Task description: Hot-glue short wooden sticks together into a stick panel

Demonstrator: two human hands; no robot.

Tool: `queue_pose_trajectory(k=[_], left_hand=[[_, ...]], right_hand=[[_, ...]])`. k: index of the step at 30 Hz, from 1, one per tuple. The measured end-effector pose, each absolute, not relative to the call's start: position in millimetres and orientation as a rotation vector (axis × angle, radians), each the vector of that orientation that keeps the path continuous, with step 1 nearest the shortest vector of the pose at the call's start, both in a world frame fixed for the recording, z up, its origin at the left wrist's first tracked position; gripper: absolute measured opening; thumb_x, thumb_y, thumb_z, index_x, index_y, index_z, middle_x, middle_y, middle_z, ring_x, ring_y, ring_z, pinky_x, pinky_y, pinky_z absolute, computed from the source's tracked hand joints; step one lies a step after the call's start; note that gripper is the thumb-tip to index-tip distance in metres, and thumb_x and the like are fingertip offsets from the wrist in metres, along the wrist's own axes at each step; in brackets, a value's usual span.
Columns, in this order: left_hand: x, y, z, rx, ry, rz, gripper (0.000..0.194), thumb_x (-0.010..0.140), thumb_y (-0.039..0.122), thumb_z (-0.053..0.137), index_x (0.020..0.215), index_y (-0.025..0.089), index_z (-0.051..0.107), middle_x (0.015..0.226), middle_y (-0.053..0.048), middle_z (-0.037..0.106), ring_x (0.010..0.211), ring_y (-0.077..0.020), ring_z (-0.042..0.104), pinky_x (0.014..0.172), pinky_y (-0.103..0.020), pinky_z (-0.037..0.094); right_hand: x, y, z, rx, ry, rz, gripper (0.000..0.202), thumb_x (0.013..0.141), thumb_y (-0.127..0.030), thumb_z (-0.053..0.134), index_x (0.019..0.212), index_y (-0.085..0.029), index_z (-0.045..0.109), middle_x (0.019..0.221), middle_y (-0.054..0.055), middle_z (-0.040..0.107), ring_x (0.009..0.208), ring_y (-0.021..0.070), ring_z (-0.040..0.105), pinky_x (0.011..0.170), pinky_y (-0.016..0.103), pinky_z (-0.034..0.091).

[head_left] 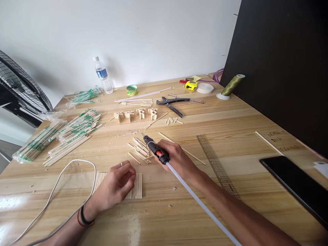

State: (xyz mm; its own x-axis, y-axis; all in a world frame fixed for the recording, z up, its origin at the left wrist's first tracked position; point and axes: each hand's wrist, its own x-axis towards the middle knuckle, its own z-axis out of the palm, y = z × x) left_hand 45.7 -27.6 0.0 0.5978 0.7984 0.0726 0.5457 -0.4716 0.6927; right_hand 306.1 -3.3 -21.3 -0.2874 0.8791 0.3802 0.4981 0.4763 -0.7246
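A black hot glue gun is gripped in my right hand, its nozzle pointing away to the upper left. A long translucent glue stick runs out of its back end toward the bottom edge. My left hand is curled, thumb near the fingers, over a flat panel of side-by-side wooden sticks; anything between its fingers is hidden. Just beyond the hands lies a loose pile of short cut sticks. Several small stick-built pieces stand in a row farther back.
Wrapped chopsticks lie at left, near a white cable and a fan. Behind are a water bottle, tape roll, cutter and tape measure. A ruler, phone and thread spool are right.
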Motion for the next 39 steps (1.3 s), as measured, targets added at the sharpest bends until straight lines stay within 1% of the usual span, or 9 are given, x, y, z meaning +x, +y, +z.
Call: queue_pose_trajectory(k=[5,9,19,24,30,39], left_hand=[[45.1,-27.9,-1.0,2.206,1.057,0.518,0.019,0.100,0.020,0.048,0.082,0.021,0.053,0.074,0.001,0.057,0.066,-0.0135,0.050,0.063,-0.024,0.040],[45.0,-27.1,-2.3,2.200,1.058,0.508,0.019,0.100,0.020,0.048,0.082,0.021,0.053,0.075,0.001,0.057,0.067,-0.0136,0.050,0.063,-0.025,0.040],[44.9,-27.7,-0.2,2.181,1.059,0.503,0.014,0.092,0.016,0.049,0.079,0.021,0.049,0.075,0.001,0.056,0.067,-0.0138,0.050,0.063,-0.025,0.040],[45.5,-27.4,-0.2,2.188,1.066,0.513,0.013,0.090,0.015,0.048,0.079,0.021,0.049,0.073,0.002,0.055,0.065,-0.0132,0.048,0.061,-0.024,0.038],[45.2,-27.5,-0.9,2.186,1.069,0.509,0.012,0.090,0.015,0.049,0.079,0.021,0.049,0.074,0.002,0.055,0.066,-0.0135,0.049,0.062,-0.025,0.039],[46.4,-27.3,0.1,2.173,1.064,0.515,0.010,0.084,0.011,0.051,0.081,0.021,0.050,0.075,0.002,0.055,0.067,-0.0144,0.049,0.064,-0.026,0.040]], right_hand=[[306.3,-3.9,-20.8,-1.138,-1.945,0.623,0.023,0.089,-0.005,0.058,0.076,-0.022,0.052,0.074,0.000,0.056,0.066,0.0161,0.051,0.063,0.028,0.035],[306.4,-3.8,-19.8,-1.146,-1.939,0.619,0.023,0.089,-0.005,0.059,0.075,-0.022,0.050,0.073,0.000,0.054,0.065,0.0158,0.049,0.062,0.027,0.035],[306.9,-4.1,-21.6,-1.144,-1.940,0.624,0.024,0.089,-0.005,0.058,0.075,-0.022,0.049,0.072,-0.001,0.053,0.064,0.0154,0.048,0.061,0.027,0.034],[306.1,-3.2,-21.3,-1.149,-1.939,0.623,0.023,0.088,-0.005,0.059,0.075,-0.022,0.050,0.073,-0.001,0.054,0.065,0.0157,0.049,0.062,0.028,0.034],[306.2,-4.4,-20.3,-1.146,-1.943,0.619,0.022,0.089,-0.005,0.059,0.076,-0.022,0.051,0.074,0.000,0.055,0.066,0.0163,0.050,0.062,0.028,0.035],[306.5,-3.9,-19.2,-1.140,-1.956,0.616,0.022,0.089,-0.006,0.058,0.076,-0.022,0.051,0.074,0.000,0.055,0.066,0.0166,0.050,0.062,0.028,0.035]])
